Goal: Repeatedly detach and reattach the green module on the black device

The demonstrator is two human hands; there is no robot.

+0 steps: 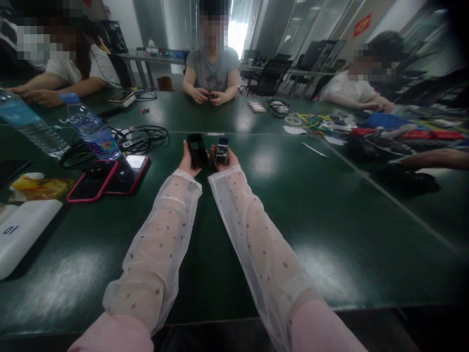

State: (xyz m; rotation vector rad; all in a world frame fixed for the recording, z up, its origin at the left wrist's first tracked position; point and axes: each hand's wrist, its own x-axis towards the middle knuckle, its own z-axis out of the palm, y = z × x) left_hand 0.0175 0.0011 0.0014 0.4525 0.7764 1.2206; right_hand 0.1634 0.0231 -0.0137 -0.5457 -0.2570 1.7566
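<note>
A black plastic casing (198,151) with an open, hollow face is held in my left hand (188,161), its fingers wrapped round the left edge. Close to its right, my right hand (230,160) holds a small circuit board with a little screen (222,149) at its top. The casing and the board are side by side, apart, above the green table (293,234). Fine parts of both are too small to make out.
Left of my arms lie two red-edged phones (91,181), water bottles (93,129), black cables (146,134) and a white device (29,234). A wrench (314,149) and coloured wires (311,122) are on the right. People sit across and at both sides.
</note>
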